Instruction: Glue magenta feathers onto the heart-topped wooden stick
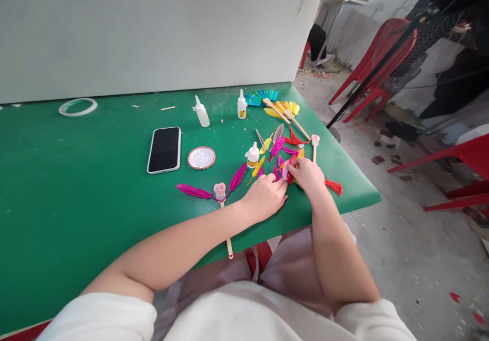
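My left hand (265, 196) rests knuckles-up on the green table (76, 178), its fingers curled over loose magenta feathers (275, 146). Just to its right, my right hand (307, 173) is closed, pinching a small pink and red feather piece (286, 173). A red tassel (333, 187) lies by my right wrist. A wooden stick with a pale heart-shaped top (220, 191) runs under my left forearm, with magenta feathers (194, 191) fanned on either side. A small glue bottle (252, 155) stands just beyond my hands.
A black phone (164, 149) and a round lid (201, 158) lie mid-table. Two white glue bottles (201, 112) stand further back, beside finished blue and yellow feather fans (267, 99). A tape ring (78, 107) sits far left. Red plastic chairs (376, 56) stand to the right.
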`<state>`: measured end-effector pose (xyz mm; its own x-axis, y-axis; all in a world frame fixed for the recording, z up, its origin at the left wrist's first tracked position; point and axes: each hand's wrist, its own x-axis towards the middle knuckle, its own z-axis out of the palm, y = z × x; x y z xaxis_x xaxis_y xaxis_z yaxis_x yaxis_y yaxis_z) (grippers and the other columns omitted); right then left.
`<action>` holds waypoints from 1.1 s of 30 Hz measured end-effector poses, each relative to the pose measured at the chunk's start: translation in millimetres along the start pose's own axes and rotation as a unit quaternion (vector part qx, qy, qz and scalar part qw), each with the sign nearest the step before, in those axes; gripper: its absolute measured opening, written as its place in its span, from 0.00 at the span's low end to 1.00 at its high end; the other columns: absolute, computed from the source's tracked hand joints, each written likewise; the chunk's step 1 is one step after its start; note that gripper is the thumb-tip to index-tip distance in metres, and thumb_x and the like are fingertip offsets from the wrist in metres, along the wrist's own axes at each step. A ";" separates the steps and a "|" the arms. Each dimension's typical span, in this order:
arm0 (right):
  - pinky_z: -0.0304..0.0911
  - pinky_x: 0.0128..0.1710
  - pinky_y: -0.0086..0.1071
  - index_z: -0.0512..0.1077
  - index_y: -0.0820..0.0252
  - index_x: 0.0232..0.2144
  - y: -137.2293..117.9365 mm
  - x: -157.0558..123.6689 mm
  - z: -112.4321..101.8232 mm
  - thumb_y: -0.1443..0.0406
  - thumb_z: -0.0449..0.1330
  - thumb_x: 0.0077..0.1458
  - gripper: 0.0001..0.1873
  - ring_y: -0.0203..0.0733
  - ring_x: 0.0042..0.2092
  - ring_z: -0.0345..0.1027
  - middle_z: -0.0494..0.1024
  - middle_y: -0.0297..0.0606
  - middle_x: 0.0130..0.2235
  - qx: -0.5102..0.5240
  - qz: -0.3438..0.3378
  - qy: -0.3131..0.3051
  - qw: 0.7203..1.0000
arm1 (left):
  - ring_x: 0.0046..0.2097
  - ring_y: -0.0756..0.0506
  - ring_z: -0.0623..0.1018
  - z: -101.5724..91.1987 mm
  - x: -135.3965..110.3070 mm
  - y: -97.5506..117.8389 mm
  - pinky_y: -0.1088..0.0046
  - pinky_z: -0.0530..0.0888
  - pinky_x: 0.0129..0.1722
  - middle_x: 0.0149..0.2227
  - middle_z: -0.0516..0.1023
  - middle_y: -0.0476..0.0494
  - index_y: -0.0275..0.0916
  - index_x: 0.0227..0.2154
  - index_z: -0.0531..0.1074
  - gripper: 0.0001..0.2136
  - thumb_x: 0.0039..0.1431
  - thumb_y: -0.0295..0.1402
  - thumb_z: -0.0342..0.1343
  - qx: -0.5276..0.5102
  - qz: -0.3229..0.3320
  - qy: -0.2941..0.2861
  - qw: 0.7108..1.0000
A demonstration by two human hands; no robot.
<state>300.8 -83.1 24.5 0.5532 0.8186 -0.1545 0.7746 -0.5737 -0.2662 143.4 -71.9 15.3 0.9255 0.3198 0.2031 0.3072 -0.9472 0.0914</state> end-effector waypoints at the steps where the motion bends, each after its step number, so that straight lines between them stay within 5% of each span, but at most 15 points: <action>1: 0.58 0.29 0.32 0.70 0.56 0.25 1.6 -0.1 -0.5 0.52 0.51 0.51 0.16 0.44 0.33 0.69 0.75 0.40 0.31 0.001 0.001 0.001 1.000 | 0.41 0.42 0.66 0.5 -1.3 -0.7 0.64 0.66 0.37 0.45 0.72 0.38 0.31 0.49 0.65 0.16 0.61 0.34 0.44 -0.006 -0.001 0.005 1.000; 12: 0.60 0.34 0.37 0.70 0.55 0.30 11.2 -7.7 -4.4 0.53 0.53 0.48 0.13 0.48 0.36 0.69 0.76 0.42 0.33 -0.004 0.039 0.006 0.999 | 0.45 0.42 0.65 3.0 -3.7 -2.7 0.64 0.65 0.41 0.53 0.67 0.41 0.36 0.47 0.68 0.16 0.61 0.37 0.44 -0.010 -0.006 0.018 1.000; 18: 0.59 0.33 0.35 0.68 0.56 0.25 16.7 -4.0 -5.0 0.58 0.53 0.45 0.09 0.46 0.35 0.69 0.76 0.41 0.30 0.122 0.046 0.056 0.990 | 0.45 0.42 0.66 3.7 -0.9 -1.1 0.64 0.64 0.39 0.56 0.64 0.39 0.34 0.53 0.62 0.21 0.61 0.40 0.44 -0.003 0.025 0.009 1.000; 25: 0.57 0.22 0.27 0.64 0.57 0.29 32.2 -3.1 -10.1 0.58 0.47 0.50 0.11 0.33 0.19 0.60 0.75 0.32 0.25 0.266 0.005 0.067 0.962 | 0.44 0.42 0.66 4.9 0.5 -2.6 0.64 0.64 0.39 0.52 0.68 0.39 0.34 0.51 0.64 0.22 0.60 0.44 0.45 -0.007 0.040 0.016 0.999; 29: 0.52 0.17 0.26 0.64 0.58 0.28 22.5 -14.8 -6.4 0.55 0.52 0.48 0.12 0.31 0.16 0.56 0.70 0.30 0.19 0.348 -0.065 -0.009 0.935 | 0.45 0.43 0.67 0.1 -2.3 -1.9 0.64 0.63 0.40 0.45 0.73 0.40 0.36 0.43 0.69 0.15 0.63 0.36 0.42 -0.024 0.071 0.063 0.995; 33: 0.54 0.18 0.26 0.66 0.58 0.27 16.4 -26.4 -7.5 0.54 0.55 0.48 0.13 0.32 0.18 0.58 0.69 0.29 0.20 0.297 -0.135 -0.115 0.938 | 0.41 0.44 0.68 -2.5 -5.6 -1.5 0.66 0.63 0.36 0.35 0.75 0.42 0.36 0.36 0.72 0.14 0.63 0.32 0.40 -0.032 0.105 0.102 0.989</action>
<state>301.2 -114.3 31.3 0.2287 0.9551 -0.1884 0.5313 -0.2846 -0.7979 137.2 -72.2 16.5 0.9012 0.1198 0.4166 0.0923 -0.9920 0.0858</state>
